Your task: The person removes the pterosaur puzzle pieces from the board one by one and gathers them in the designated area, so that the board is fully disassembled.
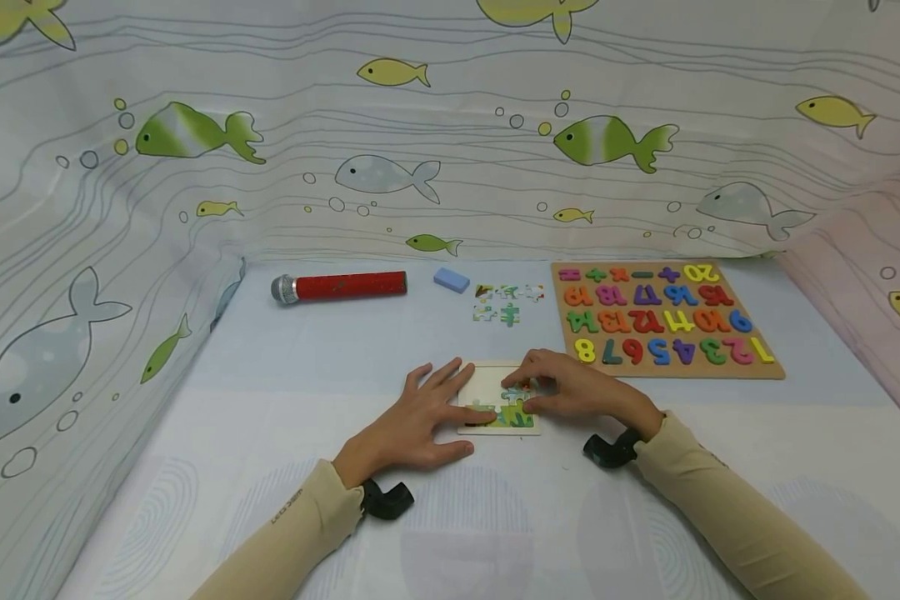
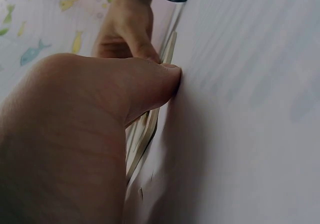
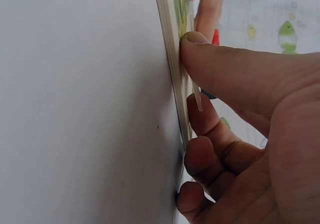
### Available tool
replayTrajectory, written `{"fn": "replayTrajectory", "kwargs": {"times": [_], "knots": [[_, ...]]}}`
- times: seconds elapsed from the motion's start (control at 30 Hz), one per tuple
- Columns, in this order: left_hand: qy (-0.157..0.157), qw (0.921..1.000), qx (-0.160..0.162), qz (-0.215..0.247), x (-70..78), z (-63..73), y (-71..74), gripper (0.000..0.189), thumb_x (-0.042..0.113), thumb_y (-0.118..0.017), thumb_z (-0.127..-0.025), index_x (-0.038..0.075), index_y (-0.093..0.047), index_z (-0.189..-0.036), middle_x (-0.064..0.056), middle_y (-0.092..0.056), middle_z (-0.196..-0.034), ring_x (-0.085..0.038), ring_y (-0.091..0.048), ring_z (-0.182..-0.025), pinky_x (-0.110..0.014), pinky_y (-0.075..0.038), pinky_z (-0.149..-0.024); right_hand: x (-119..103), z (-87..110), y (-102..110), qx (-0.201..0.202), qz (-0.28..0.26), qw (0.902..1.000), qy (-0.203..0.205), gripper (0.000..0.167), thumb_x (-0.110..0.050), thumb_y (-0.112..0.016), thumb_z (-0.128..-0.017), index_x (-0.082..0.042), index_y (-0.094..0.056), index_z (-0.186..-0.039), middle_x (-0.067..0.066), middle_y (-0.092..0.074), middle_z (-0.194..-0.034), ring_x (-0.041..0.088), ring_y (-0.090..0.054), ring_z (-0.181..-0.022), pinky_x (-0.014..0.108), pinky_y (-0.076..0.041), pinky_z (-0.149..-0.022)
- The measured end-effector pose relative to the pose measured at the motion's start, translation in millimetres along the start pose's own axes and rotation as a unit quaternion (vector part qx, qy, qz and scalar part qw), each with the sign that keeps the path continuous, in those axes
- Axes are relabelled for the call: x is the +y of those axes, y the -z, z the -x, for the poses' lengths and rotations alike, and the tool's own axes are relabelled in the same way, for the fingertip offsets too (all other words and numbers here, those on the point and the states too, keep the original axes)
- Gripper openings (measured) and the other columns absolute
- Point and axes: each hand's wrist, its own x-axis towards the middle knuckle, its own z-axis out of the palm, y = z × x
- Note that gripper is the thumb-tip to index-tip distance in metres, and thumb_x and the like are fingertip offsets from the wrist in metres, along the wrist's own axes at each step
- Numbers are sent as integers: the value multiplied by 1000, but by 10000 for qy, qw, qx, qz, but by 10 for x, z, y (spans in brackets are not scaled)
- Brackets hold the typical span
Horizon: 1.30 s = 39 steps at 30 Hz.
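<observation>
A small wooden puzzle tray (image 1: 487, 379) lies on the table, its lower part filled with green jigsaw pieces (image 1: 513, 415). My left hand (image 1: 412, 425) spreads its fingers over the tray's left side, and one straight finger presses on the pieces. In the left wrist view its thumb (image 2: 150, 81) hides part of the tray's edge. From the right, my right hand (image 1: 570, 387) reaches over the tray with curled fingers. It pinches a thin puzzle piece (image 3: 198, 99), seen edge-on between thumb and index finger in the right wrist view. The piece's picture is mostly hidden.
Several loose puzzle pieces (image 1: 508, 315) lie behind the tray, near a blue block (image 1: 452, 280). A red microphone (image 1: 345, 286) lies at the back left. A board of coloured numbers (image 1: 663, 367) lies at the back right. Fish-patterned cloth (image 1: 390, 225) walls the table.
</observation>
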Motion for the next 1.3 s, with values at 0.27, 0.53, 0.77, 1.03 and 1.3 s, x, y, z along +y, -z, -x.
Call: {"fn": "replayTrajectory", "kwargs": {"times": [0.27,0.53,0.77,1.03,1.3], "knots": [[4,10000,-6,31,13,6,10,46,48,-60,-96,41,-61,-141,-16,-30,-167,-38,-22,-157,-69,-17,-116,22,-3,-6,82,-99,9998,121,36,-18,-78,-90,-18,-73,-125,-3,-64,-101,14,-50,-85,26,-43,-76],[-52,10000,-2,43,-2,18,0,46,48,-61,-95,41,-61,-141,-17,-30,-167,-39,-22,-156,-69,-17,-115,42,-7,-10,227,-181,9991,314,37,-17,-77,-90,-16,-72,-127,-3,-65,-101,16,-51,-84,26,-44,-75],[35,9999,-94,62,2,17,-4,46,49,-59,-95,43,-59,-141,-16,-28,-167,-37,-20,-158,-69,-16,-116,59,-11,-15,375,-333,9980,376,38,-15,-78,-90,-14,-72,-127,-3,-65,-100,18,-51,-83,27,-44,-74],[-3,10000,-48,20,-5,14,-1,47,48,-60,-95,42,-59,-142,-17,-28,-168,-38,-21,-157,-69,-17,-116,54,-19,-9,635,-400,9968,271,38,-16,-80,-89,-15,-73,-126,-4,-65,-100,18,-52,-82,28,-45,-72],[53,9999,-102,12,-6,9,0,47,50,-59,-96,44,-58,-142,-15,-26,-169,-36,-19,-158,-68,-16,-117,18,-10,15,724,-430,9962,212,38,-15,-80,-89,-16,-73,-126,-4,-65,-101,19,-52,-83,28,-45,-72]]}}
